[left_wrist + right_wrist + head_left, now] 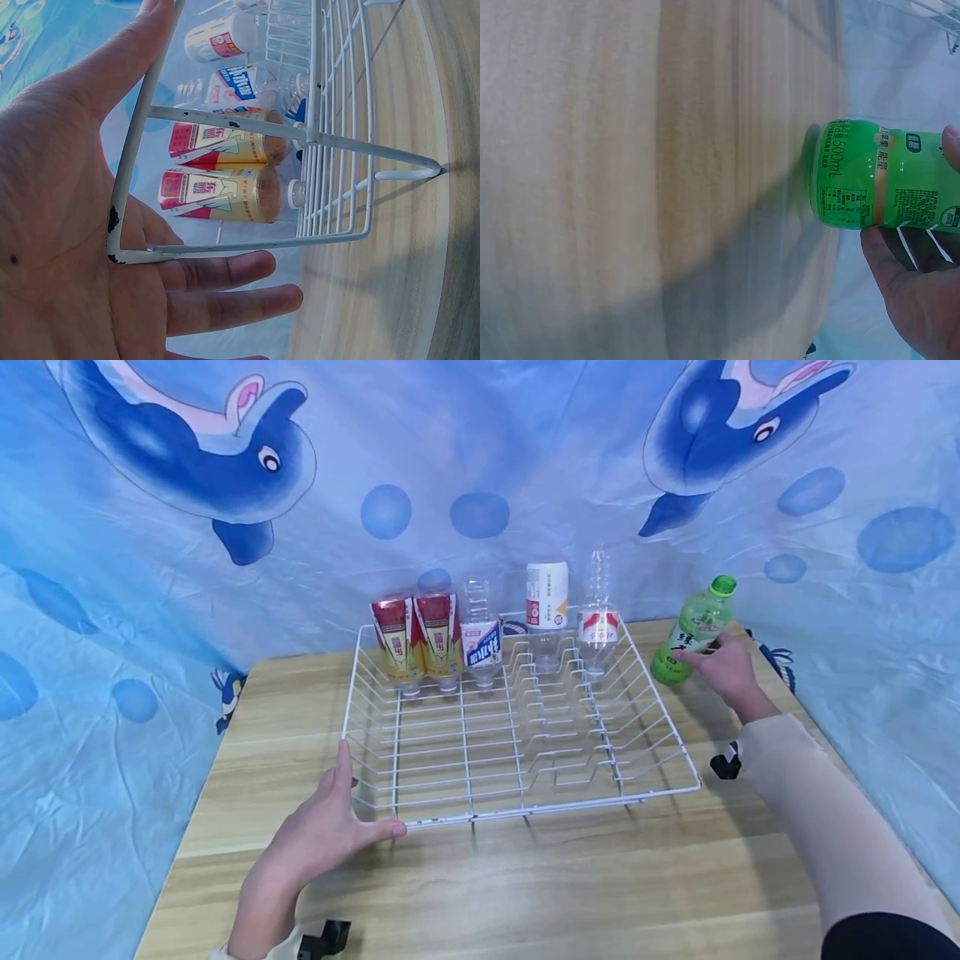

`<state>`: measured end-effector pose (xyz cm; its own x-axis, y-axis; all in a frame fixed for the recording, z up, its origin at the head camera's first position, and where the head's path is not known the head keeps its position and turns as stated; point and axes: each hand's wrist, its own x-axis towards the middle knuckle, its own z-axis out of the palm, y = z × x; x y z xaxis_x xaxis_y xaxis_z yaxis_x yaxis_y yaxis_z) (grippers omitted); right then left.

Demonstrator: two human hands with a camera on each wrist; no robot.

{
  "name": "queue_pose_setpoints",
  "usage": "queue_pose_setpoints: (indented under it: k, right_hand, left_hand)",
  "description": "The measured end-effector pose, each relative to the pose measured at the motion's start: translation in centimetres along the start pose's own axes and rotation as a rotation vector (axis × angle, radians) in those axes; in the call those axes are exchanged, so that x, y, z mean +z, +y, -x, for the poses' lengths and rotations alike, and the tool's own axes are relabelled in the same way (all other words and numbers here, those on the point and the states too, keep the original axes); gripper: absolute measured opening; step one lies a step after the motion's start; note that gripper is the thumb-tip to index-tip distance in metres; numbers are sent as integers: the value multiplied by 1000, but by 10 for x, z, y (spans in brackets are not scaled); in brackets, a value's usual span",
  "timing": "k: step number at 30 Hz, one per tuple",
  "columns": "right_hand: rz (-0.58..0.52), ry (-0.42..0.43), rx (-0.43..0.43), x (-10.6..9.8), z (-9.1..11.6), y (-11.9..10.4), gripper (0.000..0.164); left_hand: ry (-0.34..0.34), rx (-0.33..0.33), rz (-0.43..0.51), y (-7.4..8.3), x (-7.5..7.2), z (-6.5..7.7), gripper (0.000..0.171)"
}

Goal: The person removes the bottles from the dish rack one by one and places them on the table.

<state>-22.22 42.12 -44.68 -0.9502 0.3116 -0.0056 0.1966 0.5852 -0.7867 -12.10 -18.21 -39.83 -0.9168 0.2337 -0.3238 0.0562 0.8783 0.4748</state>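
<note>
A white wire dish rack (495, 814) stands on the wooden table. My left hand (326, 827) rests against its front left corner, fingers straight, the thumb along the front rail. Beyond the rack's right side, my right hand (726, 668) grips a green drink bottle (693, 627) with a green cap, fingers and thumb around its body. In the right wrist view the base of that bottle (847, 172) is close to the tabletop; I cannot tell whether it touches. Along the rack's back row, several bottles stand cap down, including two red-and-gold bottles (438, 635).
Also upside down in the rack are a clear bottle with a blue-and-white label (482, 643), a white-labelled bottle (547, 597) and a clear bottle with a red-and-white label (597, 627). Blue dolphin-print cloth (480, 452) hangs behind and beside the table (525, 893).
</note>
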Motion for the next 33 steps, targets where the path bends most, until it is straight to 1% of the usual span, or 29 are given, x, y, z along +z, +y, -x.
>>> queue_pose_setpoints:
  k: [4, 15, 20, 24, 27, 30, 33]
  right_hand:
    - [-20, -25, -1, 7, -5, -6, 80]
    - [-29, -78, -10, 22, -16, -22, 84]
    - [-35, -75, -23, 30, -20, -27, 84]
    - [-15, -62, -41, 37, -23, -29, 82]
    - [-11, -70, -47, 41, -23, -31, 82]
    - [4, -105, -34, 39, -18, -29, 87]
    - [61, -140, 34, 23, -4, -22, 100]
  left_hand:
    - [17, -2, 0, -4, -2, 3, 150]
    - [47, -27, 16, -13, -7, 11, 150]
    - [58, -36, 28, -16, -8, 15, 150]
    - [73, -44, 31, -20, -8, 17, 150]
    - [78, -49, 39, -21, -8, 19, 150]
    - [72, -47, 46, -21, -8, 19, 150]
    - [63, -11, 56, -16, -7, 13, 148]
